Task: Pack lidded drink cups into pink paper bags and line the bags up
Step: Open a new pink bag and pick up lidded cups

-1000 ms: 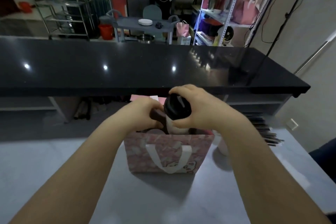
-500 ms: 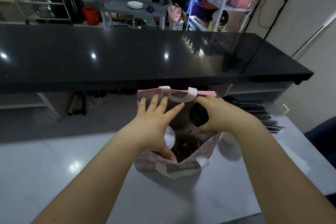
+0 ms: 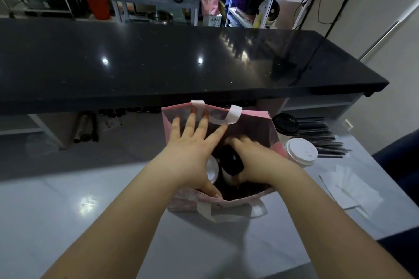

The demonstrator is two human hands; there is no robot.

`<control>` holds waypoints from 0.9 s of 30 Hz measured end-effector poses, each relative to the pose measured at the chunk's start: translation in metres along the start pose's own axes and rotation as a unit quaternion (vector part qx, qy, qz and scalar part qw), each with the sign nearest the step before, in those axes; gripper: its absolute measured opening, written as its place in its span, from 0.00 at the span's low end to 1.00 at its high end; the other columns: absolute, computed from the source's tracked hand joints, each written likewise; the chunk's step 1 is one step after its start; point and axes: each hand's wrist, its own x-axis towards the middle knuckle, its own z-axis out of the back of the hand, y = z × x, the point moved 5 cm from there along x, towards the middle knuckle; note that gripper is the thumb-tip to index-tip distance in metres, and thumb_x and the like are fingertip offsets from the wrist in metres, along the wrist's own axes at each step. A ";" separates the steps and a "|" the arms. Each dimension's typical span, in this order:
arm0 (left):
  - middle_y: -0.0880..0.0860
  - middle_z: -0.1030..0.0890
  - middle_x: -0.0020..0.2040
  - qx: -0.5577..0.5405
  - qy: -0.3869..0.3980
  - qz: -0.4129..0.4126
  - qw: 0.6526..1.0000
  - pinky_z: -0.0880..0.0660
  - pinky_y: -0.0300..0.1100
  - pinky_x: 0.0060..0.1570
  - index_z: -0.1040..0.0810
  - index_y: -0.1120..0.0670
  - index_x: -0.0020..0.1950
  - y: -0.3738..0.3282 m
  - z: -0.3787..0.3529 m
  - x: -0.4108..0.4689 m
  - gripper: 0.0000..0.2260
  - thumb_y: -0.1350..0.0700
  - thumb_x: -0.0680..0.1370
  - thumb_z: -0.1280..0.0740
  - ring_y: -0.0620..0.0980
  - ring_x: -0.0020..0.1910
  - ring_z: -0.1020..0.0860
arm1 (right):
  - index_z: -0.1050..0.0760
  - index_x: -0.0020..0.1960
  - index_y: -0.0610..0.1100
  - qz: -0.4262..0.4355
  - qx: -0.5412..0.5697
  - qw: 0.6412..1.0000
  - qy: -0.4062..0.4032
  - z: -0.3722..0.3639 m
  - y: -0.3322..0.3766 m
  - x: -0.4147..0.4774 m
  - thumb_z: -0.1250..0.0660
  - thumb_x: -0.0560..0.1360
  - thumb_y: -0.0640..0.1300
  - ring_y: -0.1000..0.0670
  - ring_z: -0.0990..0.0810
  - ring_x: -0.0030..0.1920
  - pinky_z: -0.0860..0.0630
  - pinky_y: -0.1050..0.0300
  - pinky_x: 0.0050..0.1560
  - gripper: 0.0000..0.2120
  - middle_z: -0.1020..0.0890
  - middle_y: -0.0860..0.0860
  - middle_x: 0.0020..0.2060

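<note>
A pink paper bag [image 3: 254, 123] with white ribbon handles stands open on the pale table in front of me. My left hand [image 3: 192, 149] spreads its straight fingers across the bag's mouth, fingertips on the far wall and thumb on the near rim. My right hand [image 3: 251, 161] reaches down inside the bag and grips a cup with a black lid [image 3: 232, 162]. A white-lidded cup [image 3: 212, 171] sits inside the bag, partly hidden under my left hand.
Right of the bag stand a black-lidded cup [image 3: 286, 123] and a white-lidded cup [image 3: 301, 152], with a pile of black straws [image 3: 324, 138] behind them. White paper sheets [image 3: 349, 190] lie at the right. A black counter [image 3: 181, 63] runs across just beyond the table.
The black-lidded cup went from above the bag down into it with my right hand. My left hand moved from the cup to spreading the bag's mouth open.
</note>
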 end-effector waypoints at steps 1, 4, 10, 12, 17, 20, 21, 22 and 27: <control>0.54 0.70 0.78 0.002 0.001 0.000 1.000 0.75 0.60 0.64 0.75 0.39 0.73 0.000 -0.001 0.000 0.64 0.27 0.58 0.27 0.59 0.73 0.75 | 0.45 0.73 0.57 0.000 -0.018 1.000 0.008 -0.005 0.001 0.001 0.25 0.66 0.55 0.42 0.31 0.65 0.27 0.43 0.61 0.43 0.35 0.49 0.69; 0.53 0.69 0.78 0.002 -0.009 -0.002 1.000 0.75 0.61 0.66 0.76 0.38 0.71 -0.001 -0.002 0.000 0.64 0.26 0.58 0.28 0.59 0.73 0.75 | 0.47 0.75 0.56 -0.006 -0.021 1.000 0.013 -0.011 0.001 0.007 0.24 0.68 0.51 0.42 0.34 0.68 0.30 0.42 0.65 0.43 0.38 0.49 0.72; 0.52 0.71 0.77 0.000 -0.029 0.009 1.000 0.76 0.60 0.64 0.76 0.37 0.71 0.006 -0.002 -0.001 0.61 0.25 0.59 0.30 0.58 0.72 0.76 | 0.45 0.74 0.57 -0.004 0.016 1.000 0.005 -0.007 -0.004 0.008 0.24 0.67 0.52 0.44 0.35 0.69 0.29 0.41 0.64 0.43 0.38 0.50 0.72; 0.52 0.72 0.77 -0.004 -0.030 0.008 1.000 0.76 0.60 0.63 0.77 0.37 0.71 0.007 -0.002 -0.002 0.62 0.25 0.59 0.30 0.58 0.72 0.76 | 0.44 0.74 0.57 -0.007 0.038 0.999 0.002 -0.003 -0.007 0.006 0.24 0.65 0.54 0.45 0.34 0.68 0.28 0.43 0.64 0.44 0.36 0.51 0.71; 0.53 0.69 0.78 0.003 -0.032 0.006 0.999 0.76 0.61 0.65 0.77 0.37 0.70 0.004 -0.003 -0.006 0.63 0.26 0.58 0.29 0.58 0.73 0.74 | 0.42 0.74 0.56 -0.005 0.047 0.998 0.033 -0.004 -0.009 0.002 0.23 0.64 0.54 0.47 0.28 0.64 0.25 0.48 0.60 0.45 0.31 0.51 0.67; 0.54 0.68 0.78 0.011 -0.032 0.012 0.999 0.74 0.62 0.66 0.76 0.38 0.71 0.004 -0.003 -0.007 0.62 0.26 0.60 0.30 0.58 0.73 0.74 | 0.45 0.75 0.57 -0.003 0.032 0.998 0.053 -0.012 -0.007 -0.001 0.24 0.65 0.54 0.47 0.30 0.65 0.26 0.48 0.62 0.46 0.32 0.51 0.68; 0.54 0.68 0.78 0.014 -0.031 0.013 0.999 0.74 0.62 0.66 0.76 0.38 0.71 0.003 -0.003 -0.007 0.61 0.26 0.60 0.30 0.58 0.73 0.74 | 0.45 0.75 0.57 -0.002 0.028 0.998 0.054 -0.014 -0.007 -0.001 0.24 0.65 0.54 0.46 0.30 0.66 0.27 0.47 0.62 0.46 0.33 0.50 0.69; 0.54 0.68 0.78 0.016 -0.031 0.015 0.999 0.75 0.62 0.66 0.76 0.38 0.71 0.003 -0.003 -0.007 0.61 0.26 0.60 0.30 0.58 0.73 0.74 | 0.46 0.75 0.57 -0.001 0.025 0.998 0.052 -0.015 -0.007 -0.001 0.24 0.65 0.54 0.46 0.31 0.66 0.27 0.47 0.63 0.46 0.33 0.50 0.69; 0.54 0.70 0.77 0.016 -0.030 0.020 0.999 0.75 0.61 0.64 0.78 0.38 0.70 0.003 -0.002 -0.008 0.61 0.25 0.60 0.31 0.59 0.73 0.74 | 0.46 0.74 0.59 0.026 0.006 0.999 0.042 -0.018 -0.003 0.004 0.22 0.65 0.52 0.44 0.35 0.69 0.30 0.41 0.66 0.46 0.36 0.51 0.71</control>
